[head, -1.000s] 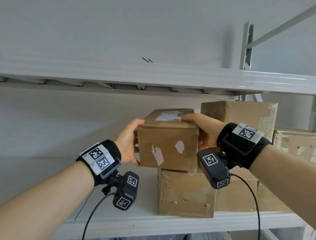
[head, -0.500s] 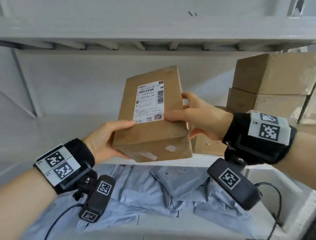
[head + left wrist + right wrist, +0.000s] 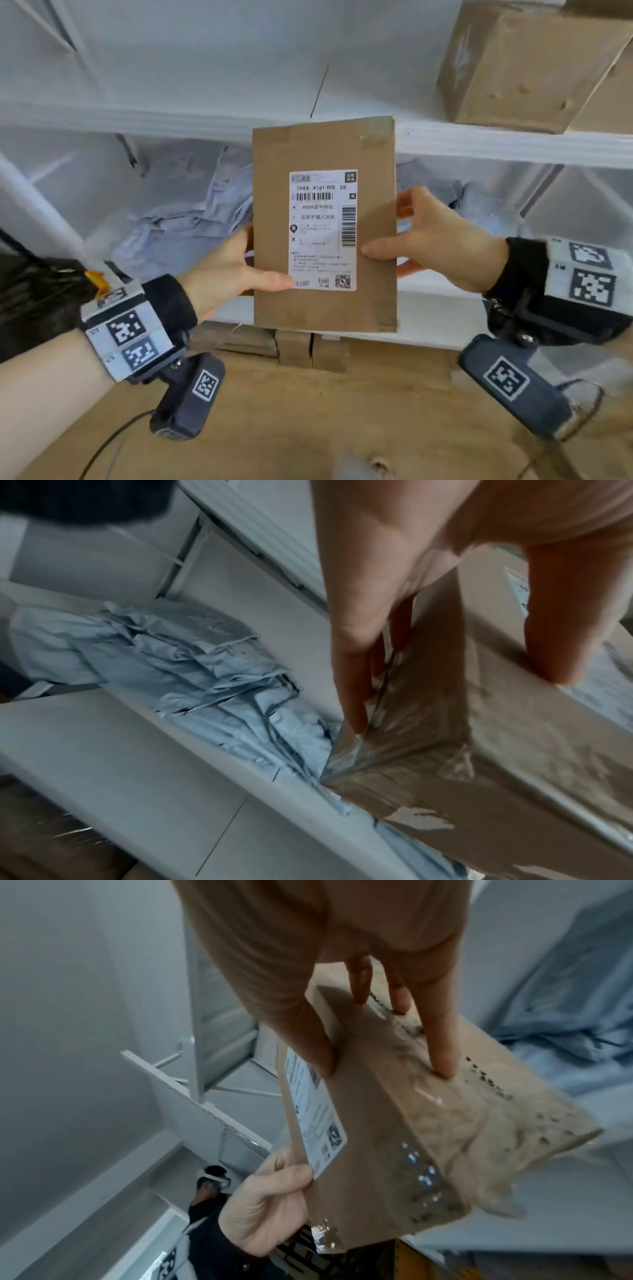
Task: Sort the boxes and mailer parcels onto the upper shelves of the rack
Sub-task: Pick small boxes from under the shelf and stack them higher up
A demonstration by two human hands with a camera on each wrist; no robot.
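Observation:
A brown cardboard box (image 3: 325,222) with a white shipping label hangs in the air between my hands, label facing me. My left hand (image 3: 260,263) grips its left edge, thumb on the label and fingers behind. My right hand (image 3: 411,233) grips the right edge the same way. In the left wrist view my fingers (image 3: 352,696) lie along the taped side of the box (image 3: 479,723). The right wrist view has the box (image 3: 394,1123) pinched between thumb and fingers. Behind the box, pale blue mailer parcels (image 3: 191,212) lie heaped on a white shelf (image 3: 445,318).
Stacked cardboard boxes (image 3: 524,68) stand on the upper shelf (image 3: 513,144) at the top right. A large cardboard carton (image 3: 308,411) sits below my hands. White rack posts and braces (image 3: 41,212) run along the left. Another person (image 3: 212,1180) stands far off.
Both hands lifted the box off the stack on the upper shelf, then brought it down and tipped it so its label faces me. My view dropped to the mailer shelf.

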